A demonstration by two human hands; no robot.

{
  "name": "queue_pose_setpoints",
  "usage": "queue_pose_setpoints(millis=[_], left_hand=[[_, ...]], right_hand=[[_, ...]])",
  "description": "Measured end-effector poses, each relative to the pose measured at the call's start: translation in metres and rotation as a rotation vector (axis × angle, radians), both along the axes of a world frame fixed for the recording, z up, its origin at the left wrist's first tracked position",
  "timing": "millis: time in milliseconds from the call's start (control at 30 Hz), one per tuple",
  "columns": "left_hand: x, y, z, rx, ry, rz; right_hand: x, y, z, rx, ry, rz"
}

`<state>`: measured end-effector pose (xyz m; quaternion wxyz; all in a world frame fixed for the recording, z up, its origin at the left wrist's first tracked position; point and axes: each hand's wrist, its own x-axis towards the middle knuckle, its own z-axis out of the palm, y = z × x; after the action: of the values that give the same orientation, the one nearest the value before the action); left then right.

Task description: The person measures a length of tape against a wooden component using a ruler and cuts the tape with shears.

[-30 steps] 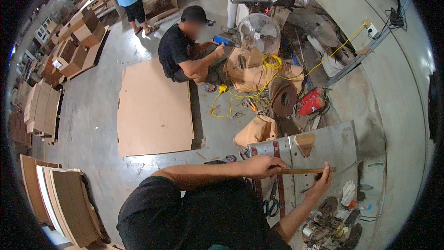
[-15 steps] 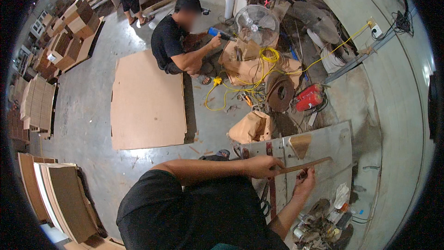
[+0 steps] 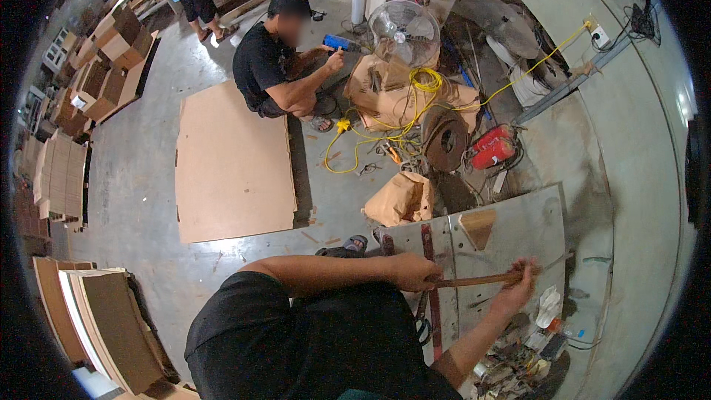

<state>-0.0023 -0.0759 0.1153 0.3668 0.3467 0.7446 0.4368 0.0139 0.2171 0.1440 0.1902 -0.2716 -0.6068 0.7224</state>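
Wood, in the form of a thin brown strip (image 3: 481, 279), lies across a grey metal table (image 3: 533, 215) and is held at both ends. The left hand (image 3: 415, 272) is closed over the near end, pressing it to the tabletop; the right hand (image 3: 516, 292) curls its fingers round the far part, with the tip of the strip reaching past it toward the wall. Judged from the frame, the piece is only being positioned: no cut, mark or fastening shows on it, so the working step itself seems not yet done. A dark red slot or rail (image 3: 428, 252) runs along the table under the strip, and a tan wooden wedge (image 3: 478, 227) sits flat just beyond. Further out, a crumpled brown paper sack (image 3: 400, 200) rests on the concrete floor beside a large flat board (image 3: 233, 163) of smooth pale fibreboard. Beyond that, a crouching person in black (image 3: 270, 67) works near a round wire-caged fan (image 3: 404, 26) and loops of yellow cable (image 3: 385, 130).
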Motion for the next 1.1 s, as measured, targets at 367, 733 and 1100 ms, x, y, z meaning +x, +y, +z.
queue_pose_setpoints(millis=[367,733,1100], left_hand=[[0.000,0.011,-0.017,-0.046,0.094,-0.088],[0.001,0.003,-0.018,0.067,0.148,-0.036],[-0.006,0.003,0.000,0.028,0.046,0.028]], right_hand=[[-0.012,-0.002,0.044,-0.062,0.245,-0.035],[0.006,-0.023,0.071,0.000,0.314,-0.044],[0.040,-0.018,0.097,0.014,0.360,0.021]])
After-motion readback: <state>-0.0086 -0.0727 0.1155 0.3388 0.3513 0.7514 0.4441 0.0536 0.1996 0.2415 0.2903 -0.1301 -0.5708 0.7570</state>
